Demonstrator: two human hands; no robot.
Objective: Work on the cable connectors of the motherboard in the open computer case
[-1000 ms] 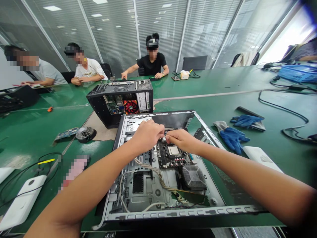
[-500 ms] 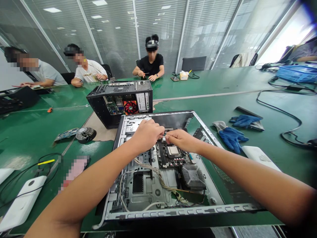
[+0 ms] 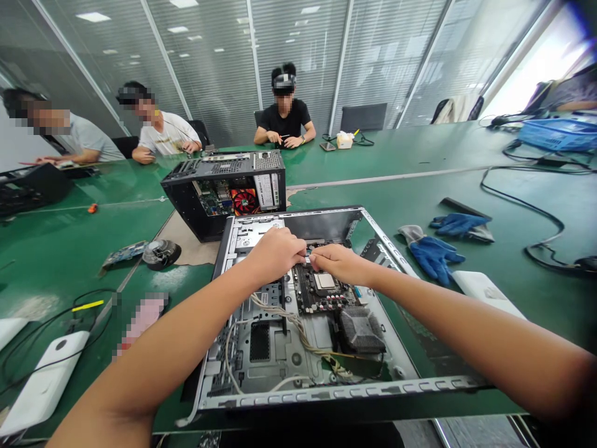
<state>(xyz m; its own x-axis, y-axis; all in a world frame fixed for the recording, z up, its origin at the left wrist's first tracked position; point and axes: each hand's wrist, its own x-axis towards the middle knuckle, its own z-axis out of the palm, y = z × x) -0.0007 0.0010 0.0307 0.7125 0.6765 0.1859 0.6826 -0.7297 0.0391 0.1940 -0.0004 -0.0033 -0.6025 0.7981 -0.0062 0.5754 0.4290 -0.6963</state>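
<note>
An opened computer case lies on its side in front of me, with a motherboard inside it. Over the board's far left part, my left hand is closed in a pinch. My right hand is also closed, its fingertips close beside the left ones. What the fingers hold, if anything, is too small and hidden to name. Nearer to me on the board sits a silver processor. A heatsink rests in the case at the near right, beside a bundle of beige cables.
Behind stands a black computer tower with a red fan. Blue gloves and a white power bank lie to the right. A round cooler and another white power bank are at left. Several people sit across the green table.
My hands stay pinched together over the motherboard with hardly any movement. The view has shifted slightly. Across the table, the person in black has moved their hands a little.
</note>
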